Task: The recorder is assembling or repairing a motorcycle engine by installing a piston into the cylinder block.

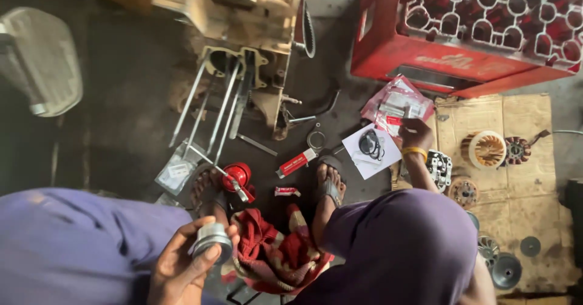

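A big red crate stands on the floor, and left of it lies a grimy engine block with long bolts sticking out toward the person. Just below the crate, the right hand reaches out, its fingers closed on a clear packet of small parts beside a paper sheet with black rings. Far down and left of the crate, the left hand grips a small metal piston near a red rag.
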